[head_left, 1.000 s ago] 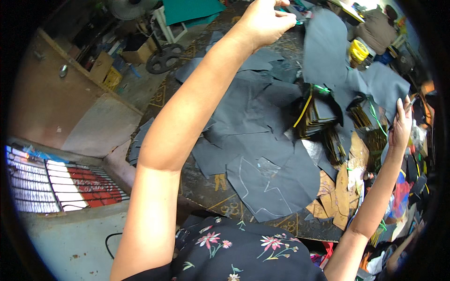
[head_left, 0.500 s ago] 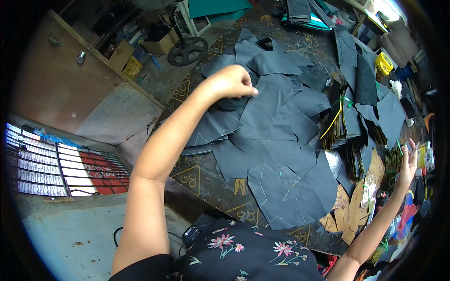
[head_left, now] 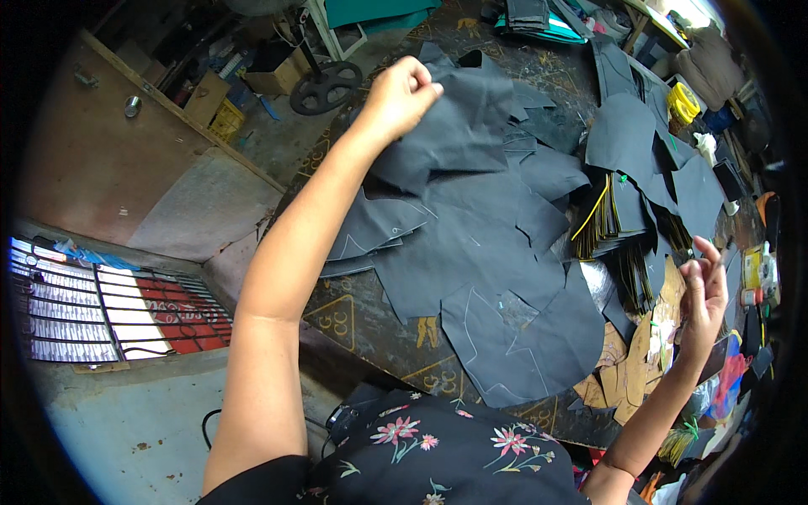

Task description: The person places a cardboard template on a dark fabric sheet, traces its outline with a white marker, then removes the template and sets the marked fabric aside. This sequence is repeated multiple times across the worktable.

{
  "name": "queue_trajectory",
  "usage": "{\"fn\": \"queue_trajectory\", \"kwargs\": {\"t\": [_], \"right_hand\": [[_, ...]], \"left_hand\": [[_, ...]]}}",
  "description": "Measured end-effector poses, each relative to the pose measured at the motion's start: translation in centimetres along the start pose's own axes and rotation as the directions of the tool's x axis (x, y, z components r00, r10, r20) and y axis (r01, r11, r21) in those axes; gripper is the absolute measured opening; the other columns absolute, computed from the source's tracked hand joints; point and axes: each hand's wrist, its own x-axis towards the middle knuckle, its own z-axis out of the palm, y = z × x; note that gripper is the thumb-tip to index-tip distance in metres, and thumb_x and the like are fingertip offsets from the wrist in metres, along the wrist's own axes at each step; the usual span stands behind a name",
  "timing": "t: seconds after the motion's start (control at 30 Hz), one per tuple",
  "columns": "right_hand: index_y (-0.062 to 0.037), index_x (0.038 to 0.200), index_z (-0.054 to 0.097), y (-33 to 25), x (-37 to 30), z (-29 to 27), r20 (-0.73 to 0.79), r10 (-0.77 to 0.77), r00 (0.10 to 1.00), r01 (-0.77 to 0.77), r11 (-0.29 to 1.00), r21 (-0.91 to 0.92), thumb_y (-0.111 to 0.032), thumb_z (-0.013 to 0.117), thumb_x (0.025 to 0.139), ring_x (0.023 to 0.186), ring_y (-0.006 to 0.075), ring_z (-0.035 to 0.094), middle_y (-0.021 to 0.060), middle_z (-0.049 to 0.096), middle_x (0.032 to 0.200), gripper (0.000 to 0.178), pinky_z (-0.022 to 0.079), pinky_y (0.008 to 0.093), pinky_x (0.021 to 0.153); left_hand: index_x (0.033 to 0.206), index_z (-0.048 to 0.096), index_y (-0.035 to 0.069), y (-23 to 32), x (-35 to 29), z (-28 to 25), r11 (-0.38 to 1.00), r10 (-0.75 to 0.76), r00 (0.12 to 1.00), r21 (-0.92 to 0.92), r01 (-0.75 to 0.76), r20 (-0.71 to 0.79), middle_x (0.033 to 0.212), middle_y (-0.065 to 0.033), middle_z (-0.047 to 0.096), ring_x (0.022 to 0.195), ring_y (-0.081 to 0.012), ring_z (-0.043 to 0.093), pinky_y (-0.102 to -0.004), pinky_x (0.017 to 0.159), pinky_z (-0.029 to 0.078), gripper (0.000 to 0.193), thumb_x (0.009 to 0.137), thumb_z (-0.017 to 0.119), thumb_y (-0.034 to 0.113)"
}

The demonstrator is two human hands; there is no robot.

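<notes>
Over the far left of the pile, my left hand (head_left: 404, 94) pinches the edge of a dark sheet piece (head_left: 459, 126), leather-like, which is partly raised and folded over the others. Below it several flat dark pieces overlap. The nearest piece (head_left: 547, 353) has pale outlines drawn on it. At the right, my right hand (head_left: 703, 307) is up above the table edge, fingers half curled. A thin pen-like stick (head_left: 730, 251) shows at its fingertips, too small to name surely.
Bundled dark pieces with yellow edges (head_left: 599, 223) stand right of the pile, a rounded dark piece (head_left: 623, 130) over them. Brown card patterns (head_left: 627, 374) lie near the right hand. A yellow tape roll (head_left: 683, 103) sits far right. A wooden door (head_left: 126, 143) is at left.
My left hand has moved up and left, lifting and folding back the dark piece. My right hand has come lower and inward. A rounded piece now lies over the bundles.
</notes>
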Motion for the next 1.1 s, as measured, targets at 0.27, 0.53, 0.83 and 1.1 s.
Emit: {"fn": "queue_trajectory", "kwargs": {"t": [0.27,0.53,0.83,1.1], "right_hand": [[0.0028,0.105,0.073,-1.7,-2.9,9.1,0.508,0.012,0.861,0.053,0.992,-0.113,0.003,0.064,0.09,0.082,0.0144,0.064,0.0085,0.07,0.091,0.017,0.052,0.0291,0.076],[-0.0019,0.126,0.068,-2.8,-2.4,17.7,0.542,-0.138,0.829,0.368,0.864,-0.344,-0.024,0.081,0.088,0.101,0.038,0.07,0.0176,0.067,0.109,0.045,0.056,0.044,0.087],[-0.0024,0.121,0.07,-3.3,-2.2,19.3,0.596,-0.172,0.785,0.427,0.847,-0.318,-0.024,0.084,0.085,0.091,0.0361,0.071,0.0157,0.066,0.109,0.045,0.056,0.0437,0.08],[-0.0019,0.126,0.067,-4.0,-3.5,18.4,0.592,-0.114,0.798,0.394,0.842,-0.369,-0.02,0.081,0.087,0.092,0.0365,0.071,0.0167,0.066,0.104,0.045,0.056,0.0441,0.08]], "left_hand": [[0.134,0.057,0.001,-1.9,0.6,1.1,0.899,0.025,0.999,0.438,-0.011,-0.026,0.119,-0.0227,0.071,0.106,-0.0313,0.071,-0.0407,0.094,0.055,0.05,0.088,0.077,0.01],[0.154,0.042,0.006,0.9,-0.9,-0.3,0.898,-0.015,1.0,0.439,0.004,0.02,0.131,-0.0249,0.067,0.116,-0.038,0.068,-0.0453,0.104,0.052,0.073,0.089,0.075,0.013],[0.134,0.061,0.008,3.2,-2.7,1.6,0.762,0.403,0.915,0.543,-0.354,0.03,0.135,-0.0186,0.059,0.126,-0.0375,0.058,-0.0456,0.108,0.048,0.053,0.084,0.077,0.014],[0.103,0.068,0.005,7.7,-4.3,14.1,0.74,0.53,0.797,0.3,-0.601,0.29,0.105,-0.016,0.067,0.106,-0.0347,0.066,-0.0467,0.09,0.055,0.043,0.078,0.083,0.036]]}}
